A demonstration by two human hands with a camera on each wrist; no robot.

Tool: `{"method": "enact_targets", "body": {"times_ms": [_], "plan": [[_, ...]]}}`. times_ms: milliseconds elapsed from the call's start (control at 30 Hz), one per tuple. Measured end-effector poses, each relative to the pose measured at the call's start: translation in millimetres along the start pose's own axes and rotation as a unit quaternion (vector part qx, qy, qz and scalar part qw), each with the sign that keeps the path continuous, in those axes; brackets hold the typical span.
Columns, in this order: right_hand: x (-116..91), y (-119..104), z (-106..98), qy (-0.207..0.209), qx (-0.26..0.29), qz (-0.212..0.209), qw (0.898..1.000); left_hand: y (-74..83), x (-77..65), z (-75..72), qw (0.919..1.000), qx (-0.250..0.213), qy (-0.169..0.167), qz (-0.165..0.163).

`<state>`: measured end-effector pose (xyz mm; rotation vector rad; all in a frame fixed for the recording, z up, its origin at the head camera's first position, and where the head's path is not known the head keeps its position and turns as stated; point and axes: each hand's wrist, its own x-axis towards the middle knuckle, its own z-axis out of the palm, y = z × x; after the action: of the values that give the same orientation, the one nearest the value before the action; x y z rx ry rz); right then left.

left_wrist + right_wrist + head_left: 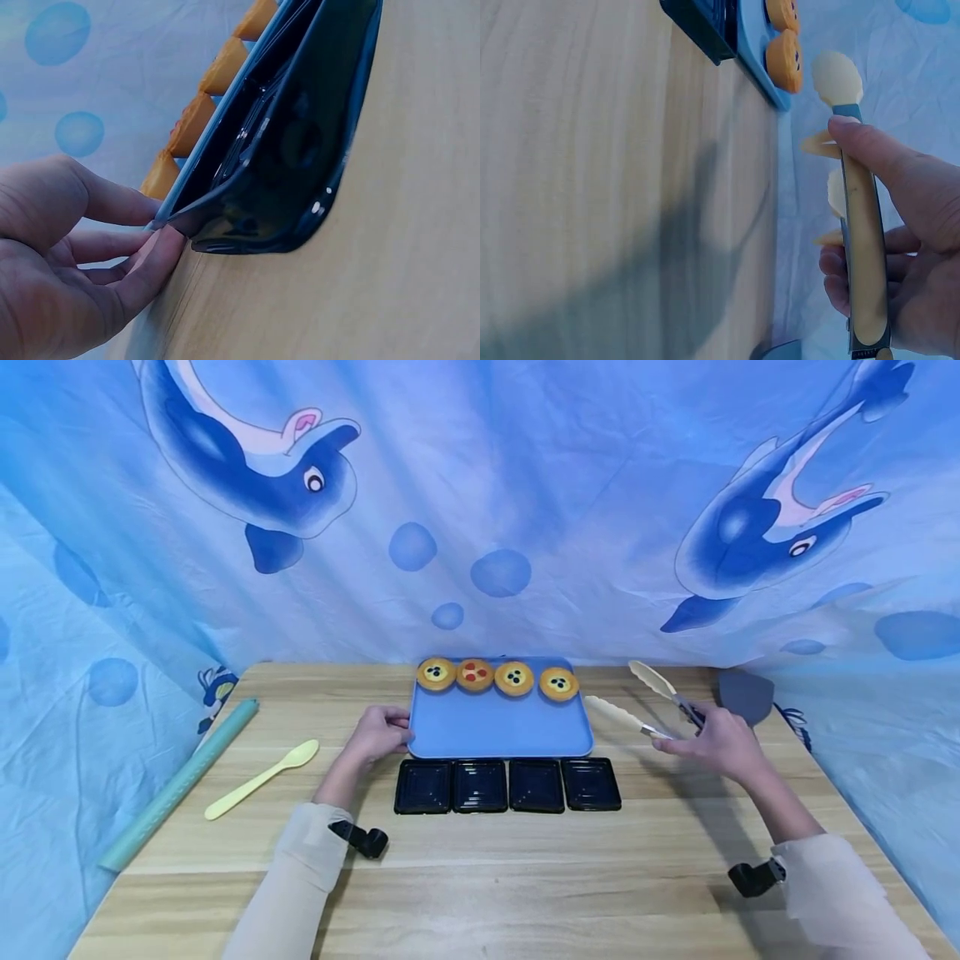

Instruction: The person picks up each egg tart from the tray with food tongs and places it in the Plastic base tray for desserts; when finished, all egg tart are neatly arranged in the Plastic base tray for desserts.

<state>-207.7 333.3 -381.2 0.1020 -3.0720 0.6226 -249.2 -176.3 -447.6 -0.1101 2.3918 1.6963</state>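
My left hand (375, 735) is at the left edge of a blue tray (498, 727), its thumb and fingers pinching the rim near the front corner. Several tarts stand along the tray's back: one with red topping (475, 675), the others with dark berries, such as the rightmost tart (559, 684). To the right of the tray my right hand (722, 745) holds a pair of tongs (867, 262) above the table. Their cream tips are spread apart with nothing between them. Lined up along the tray's front are several black plastic containers (480, 786).
At the left lie a pale yellow spoon (262, 781) and a green rolling pin (183, 783). Behind the right hand is a grey spatula-like blade (746, 695), partly covered. A blue dolphin-print cloth (480, 485) hangs around the wooden table (510, 893).
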Motion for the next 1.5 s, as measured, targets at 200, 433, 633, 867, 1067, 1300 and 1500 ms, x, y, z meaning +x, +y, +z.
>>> {"method": "enact_targets", "body": {"times_ms": [200,433,633,867,1067,1300,1500], "plan": [[10,-5,-7,-0.044,0.013,-0.043,0.998,1.4,-0.3,1.2,1.0,-0.009,0.0,-0.003],[28,-11,-9,-0.072,0.023,-0.081,0.994,1.5,-1.8,1.5,1.0,-0.007,0.003,0.003],[46,-18,-4,-0.078,0.014,-0.101,0.992,-0.6,-0.4,3.4,0.9998,-0.013,0.009,0.009],[65,-27,4,-0.099,0.014,-0.11,0.989,-3.4,1.2,3.1,0.9998,-0.011,0.01,0.013],[77,-30,11,-0.106,0.015,-0.12,0.987,-4.4,1.1,2.4,0.9997,-0.016,0.011,0.016],[82,-34,17,-0.1,0.0,-0.116,0.988,-3.0,-0.6,3.4,0.9998,-0.016,0.011,0.004],[84,-35,20,-0.074,-0.019,-0.116,0.99,-2.3,-1.4,2.6,0.9998,-0.014,0.014,0.003]]}}
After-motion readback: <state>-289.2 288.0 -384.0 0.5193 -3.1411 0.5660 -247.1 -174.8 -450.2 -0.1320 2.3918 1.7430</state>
